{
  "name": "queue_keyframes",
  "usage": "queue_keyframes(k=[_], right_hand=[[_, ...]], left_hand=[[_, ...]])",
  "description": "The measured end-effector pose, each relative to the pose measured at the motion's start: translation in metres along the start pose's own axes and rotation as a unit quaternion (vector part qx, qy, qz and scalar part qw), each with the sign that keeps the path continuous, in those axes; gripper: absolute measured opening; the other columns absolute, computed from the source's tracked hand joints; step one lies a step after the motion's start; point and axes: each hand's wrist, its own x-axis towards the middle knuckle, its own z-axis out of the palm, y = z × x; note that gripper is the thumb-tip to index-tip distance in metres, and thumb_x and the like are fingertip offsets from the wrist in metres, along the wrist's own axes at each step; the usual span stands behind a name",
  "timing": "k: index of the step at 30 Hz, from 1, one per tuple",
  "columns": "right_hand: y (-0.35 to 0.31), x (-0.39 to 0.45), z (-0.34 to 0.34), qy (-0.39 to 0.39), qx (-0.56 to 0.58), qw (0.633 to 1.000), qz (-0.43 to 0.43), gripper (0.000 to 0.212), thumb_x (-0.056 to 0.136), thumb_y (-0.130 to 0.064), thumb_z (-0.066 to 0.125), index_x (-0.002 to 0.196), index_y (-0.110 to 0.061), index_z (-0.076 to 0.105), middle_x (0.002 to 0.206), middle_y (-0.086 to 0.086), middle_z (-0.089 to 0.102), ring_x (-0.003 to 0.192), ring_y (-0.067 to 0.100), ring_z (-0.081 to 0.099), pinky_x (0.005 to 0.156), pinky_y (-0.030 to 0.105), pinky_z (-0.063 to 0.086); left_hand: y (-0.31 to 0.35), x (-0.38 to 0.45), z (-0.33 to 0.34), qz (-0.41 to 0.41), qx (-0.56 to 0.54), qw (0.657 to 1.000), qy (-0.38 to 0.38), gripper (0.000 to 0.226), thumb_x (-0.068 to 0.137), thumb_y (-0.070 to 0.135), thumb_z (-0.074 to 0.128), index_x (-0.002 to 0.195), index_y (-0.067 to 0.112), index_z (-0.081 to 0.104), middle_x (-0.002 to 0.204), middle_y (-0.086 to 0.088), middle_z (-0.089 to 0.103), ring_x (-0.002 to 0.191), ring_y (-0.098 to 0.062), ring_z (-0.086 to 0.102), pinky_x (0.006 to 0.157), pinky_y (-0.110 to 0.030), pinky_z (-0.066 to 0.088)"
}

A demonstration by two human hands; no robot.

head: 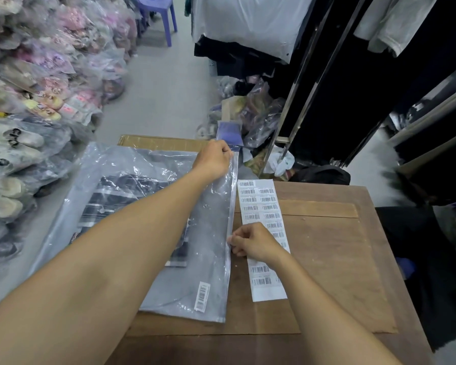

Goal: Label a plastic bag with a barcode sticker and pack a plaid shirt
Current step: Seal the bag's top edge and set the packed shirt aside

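Both hands pinch the plastic bag [208,212]'s open edge: left hand [213,159] far, right hand [253,242] near. Keep the strip taut and press evenly, sealing the plaid shirt [121,196] inside.

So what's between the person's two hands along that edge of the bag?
In the head view, only the plastic bag's sealing strip runs from the left hand to the right hand; the barcode sticker sheet lies just beside it.

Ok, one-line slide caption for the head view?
Both hands pinch the labelled plastic bag's open edge, plaid shirt inside.
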Motion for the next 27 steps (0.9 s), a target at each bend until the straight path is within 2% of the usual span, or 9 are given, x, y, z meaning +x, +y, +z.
queue_keyframes(k=[3, 6, 10, 14, 18, 21, 24, 25, 27], right_hand=[[0.0, -0.006, 0.0, -0.028, 0.015, 0.999, 0.018, 0.02, 0.091, -0.012, 0.07, 0.098, 0.007, 0.07, 0.072, 0.01, 0.069, 0.06, 0.01, 0.067, 0.066, 0.023, 0.061], [-0.001, -0.012, 0.0, -0.067, 0.04, 0.996, 0.048, 0.02, 0.091, -0.009, 0.07, 0.1, 0.009, 0.07, 0.078, 0.013, 0.071, 0.064, 0.014, 0.069, 0.069, 0.024, 0.063], [-0.002, -0.023, -0.001, -0.131, 0.028, 0.988, 0.082, 0.011, 0.088, -0.006, 0.071, 0.091, 0.004, 0.07, 0.079, 0.014, 0.072, 0.07, 0.018, 0.072, 0.068, 0.026, 0.064], [0.004, -0.031, 0.002, -0.181, 0.008, 0.976, 0.12, 0.027, 0.086, -0.005, 0.074, 0.104, 0.014, 0.067, 0.081, 0.017, 0.072, 0.072, 0.021, 0.073, 0.072, 0.031, 0.064], [0.011, -0.039, 0.01, -0.251, 0.003, 0.957, 0.143, 0.006, 0.086, -0.001, 0.072, 0.086, 0.003, 0.068, 0.082, 0.02, 0.071, 0.072, 0.023, 0.073, 0.077, 0.034, 0.063], [0.017, -0.044, 0.015, -0.302, 0.001, 0.94, 0.161, 0.005, 0.087, 0.002, 0.07, 0.082, 0.001, 0.069, 0.083, 0.021, 0.07, 0.072, 0.023, 0.073, 0.077, 0.033, 0.063], [0.019, -0.048, 0.02, -0.336, 0.001, 0.925, 0.178, 0.005, 0.088, 0.004, 0.068, 0.083, 0.003, 0.069, 0.082, 0.022, 0.07, 0.067, 0.02, 0.074, 0.074, 0.031, 0.064], [0.019, -0.05, 0.022, -0.343, -0.003, 0.921, 0.184, 0.002, 0.088, 0.004, 0.068, 0.087, 0.005, 0.069, 0.083, 0.021, 0.07, 0.068, 0.02, 0.074, 0.075, 0.031, 0.064], [0.02, -0.052, 0.024, -0.347, -0.01, 0.918, 0.192, 0.015, 0.089, 0.004, 0.068, 0.1, 0.013, 0.067, 0.085, 0.022, 0.07, 0.069, 0.02, 0.073, 0.077, 0.031, 0.063]], left_hand=[[0.001, 0.001, 0.002, 0.001, -0.005, 1.0, 0.0, 0.021, 0.097, 0.018, 0.056, 0.088, 0.004, 0.068, 0.107, -0.005, 0.067, 0.097, -0.025, 0.063, 0.086, -0.039, 0.052], [0.003, 0.0, 0.004, 0.005, -0.003, 1.0, -0.005, 0.02, 0.097, 0.016, 0.055, 0.081, 0.008, 0.064, 0.103, -0.004, 0.067, 0.097, -0.025, 0.063, 0.078, -0.033, 0.048], [0.005, 0.002, 0.006, 0.002, -0.002, 1.0, -0.002, 0.02, 0.096, 0.013, 0.054, 0.076, 0.013, 0.061, 0.099, -0.002, 0.065, 0.091, -0.023, 0.06, 0.079, -0.031, 0.046], [0.006, 0.005, 0.006, -0.006, 0.003, 1.0, 0.007, 0.021, 0.095, 0.011, 0.052, 0.075, 0.014, 0.057, 0.087, -0.001, 0.06, 0.08, -0.023, 0.054, 0.073, -0.032, 0.044], [0.007, 0.008, 0.006, -0.026, -0.011, 1.0, 0.013, 0.033, 0.097, 0.018, 0.053, 0.064, 0.019, 0.051, 0.09, -0.004, 0.062, 0.082, -0.023, 0.055, 0.073, -0.033, 0.044], [0.008, 0.009, 0.006, -0.038, -0.021, 0.999, 0.019, 0.018, 0.096, 0.015, 0.053, 0.083, 0.013, 0.065, 0.105, -0.006, 0.069, 0.086, -0.021, 0.056, 0.072, -0.029, 0.041], [0.009, 0.01, 0.004, -0.037, -0.03, 0.999, 0.026, 0.018, 0.095, 0.012, 0.051, 0.089, 0.012, 0.068, 0.115, -0.005, 0.071, 0.096, -0.024, 0.062, 0.073, -0.026, 0.04], [0.009, 0.011, 0.003, -0.037, -0.033, 0.998, 0.028, 0.018, 0.095, 0.013, 0.052, 0.092, 0.01, 0.07, 0.115, -0.005, 0.071, 0.101, -0.025, 0.063, 0.074, -0.025, 0.041], [0.01, 0.012, 0.002, -0.04, -0.037, 0.998, 0.028, 0.02, 0.095, 0.014, 0.053, 0.097, 0.007, 0.071, 0.115, -0.006, 0.072, 0.101, -0.024, 0.063, 0.074, -0.024, 0.04]])
